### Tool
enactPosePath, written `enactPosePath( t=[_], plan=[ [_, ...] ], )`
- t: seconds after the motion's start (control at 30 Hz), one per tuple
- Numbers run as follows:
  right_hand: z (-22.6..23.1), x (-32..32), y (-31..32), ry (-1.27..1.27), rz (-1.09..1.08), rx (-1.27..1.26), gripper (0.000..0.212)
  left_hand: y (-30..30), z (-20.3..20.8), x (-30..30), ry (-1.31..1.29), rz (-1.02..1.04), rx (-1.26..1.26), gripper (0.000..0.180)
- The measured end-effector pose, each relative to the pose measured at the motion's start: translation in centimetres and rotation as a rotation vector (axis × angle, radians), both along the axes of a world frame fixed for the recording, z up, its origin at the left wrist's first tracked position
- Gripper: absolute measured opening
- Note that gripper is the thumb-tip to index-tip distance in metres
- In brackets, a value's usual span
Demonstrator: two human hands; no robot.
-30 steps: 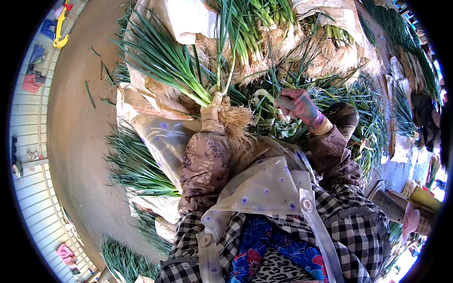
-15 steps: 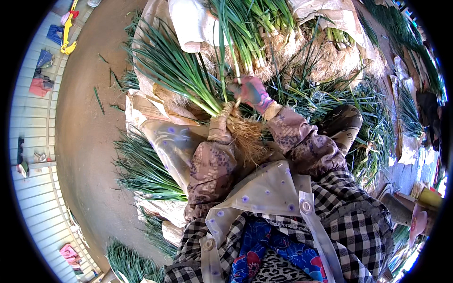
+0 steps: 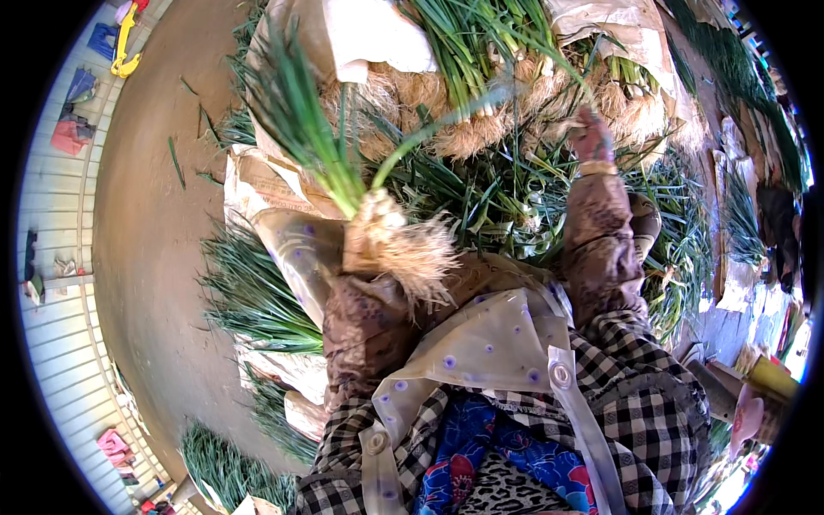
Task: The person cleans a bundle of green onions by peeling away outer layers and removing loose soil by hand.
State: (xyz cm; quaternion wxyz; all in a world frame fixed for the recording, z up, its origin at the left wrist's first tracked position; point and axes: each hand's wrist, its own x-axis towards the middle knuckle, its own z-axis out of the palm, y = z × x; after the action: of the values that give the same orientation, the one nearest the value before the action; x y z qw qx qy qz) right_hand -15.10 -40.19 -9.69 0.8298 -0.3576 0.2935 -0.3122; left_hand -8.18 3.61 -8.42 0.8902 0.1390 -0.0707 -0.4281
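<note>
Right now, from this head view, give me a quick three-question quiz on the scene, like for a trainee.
1. In which hand's grip is the bunch of long green leaves with pale, stringy roots?
2. True or false: both forearms wear brown camouflage-patterned cloth sleeves.
3. Multiple choice: from the grip, that bunch's roots spread mainly toward the person's (A) left, (B) right.

Key: 1. The left hand. 2. True. 3. B.

Head-worn fisheye view, facing downward, close above
</note>
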Motion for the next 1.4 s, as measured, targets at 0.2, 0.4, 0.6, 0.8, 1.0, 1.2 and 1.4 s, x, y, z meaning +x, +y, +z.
enactPosePath(
  t=[0.2, 0.4, 0.6, 0.8, 1.0, 1.2, 1.4],
  plan=[
    [5.7, -2.3, -4.4, -0.189, -0.065, -0.081, 0.020, 3.7, 5.0, 0.9, -0.003, 0.201, -0.075, 0.022],
    [9.1, 0.2, 11.6, 0.018, 0.482, -0.150, 0.038, -2.3, 1.7, -0.2, 0.036, 0.074, -0.023, 0.030],
    [9.1, 5.7, 21.8, 0.102, 0.983, -0.147, 0.045, -4.2, 0.7, -2.6, 0.172, 0.029, 0.176, 0.016],
    [5.0, 7.8, 22.4, -0.003, 0.829, -0.588, 0.031, -5.6, 2.1, -3.9, 0.125, 0.142, 0.473, 0.022],
    [9.9, 0.7, 21.6, -0.089, 0.983, -0.695, 0.030, -5.5, 2.8, -3.7, 0.115, 0.190, 0.274, 0.034],
    [8.6, -2.2, 18.6, -0.105, 0.759, -0.512, 0.015, -7.0, 2.2, -2.0, 0.050, 0.193, 0.374, 0.026],
    [9.4, -9.6, 3.6, 0.119, -0.001, -0.322, 0.031, -7.6, 3.4, 0.3, 0.208, 0.209, 0.249, 0.034]
  ],
)
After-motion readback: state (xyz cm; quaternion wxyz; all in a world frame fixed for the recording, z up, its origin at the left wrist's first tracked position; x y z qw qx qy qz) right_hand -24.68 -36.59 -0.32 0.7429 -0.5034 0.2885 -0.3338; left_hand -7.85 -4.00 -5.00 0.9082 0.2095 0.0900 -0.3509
